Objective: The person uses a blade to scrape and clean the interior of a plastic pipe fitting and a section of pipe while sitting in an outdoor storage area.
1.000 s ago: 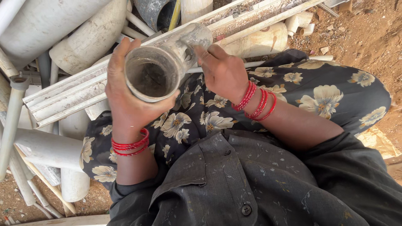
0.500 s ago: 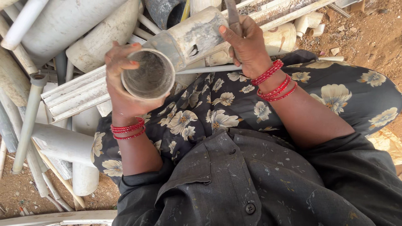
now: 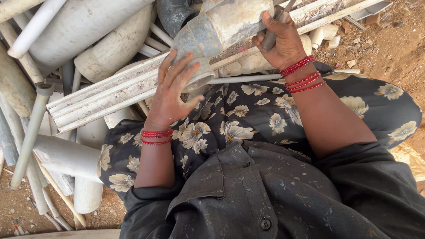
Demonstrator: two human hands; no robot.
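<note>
Left hand (image 3: 175, 90) spread flat on the grey pipe fitting (image 3: 212, 35), right hand (image 3: 281, 42) just above clenching a metal tool (image 3: 272, 35).

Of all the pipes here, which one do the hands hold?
The grey socketed pipe over the lap: the left hand covers its open end, and the right hand presses a tool to it. The other pipes lie untouched.

No packages, labels, signs or screens show anywhere in the view.
</note>
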